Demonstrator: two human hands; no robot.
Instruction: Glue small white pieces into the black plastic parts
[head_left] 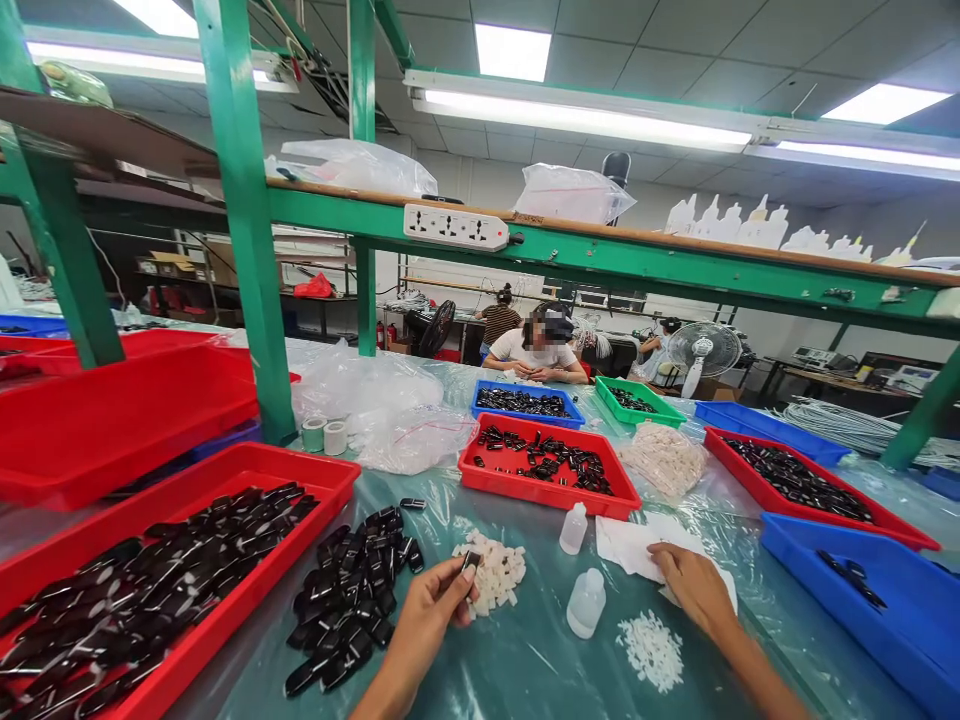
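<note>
**Left hand [439, 597] pinches, right hand [699, 590] lies palm-down**

Bare forearms [769, 680] slant inward from below. The left thumb [456, 592] and index finger [442, 572] sit close together, other fingers curled. The right wrist [731, 632] runs nearly straight, index finger extended, remaining fingers partly hidden.

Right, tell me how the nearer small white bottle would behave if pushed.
The nearer bottle looks like translucent plastic, so it is probably light. Standing upright and taller than wide, it might tip. On the shiny table covering, it could slide.
</note>
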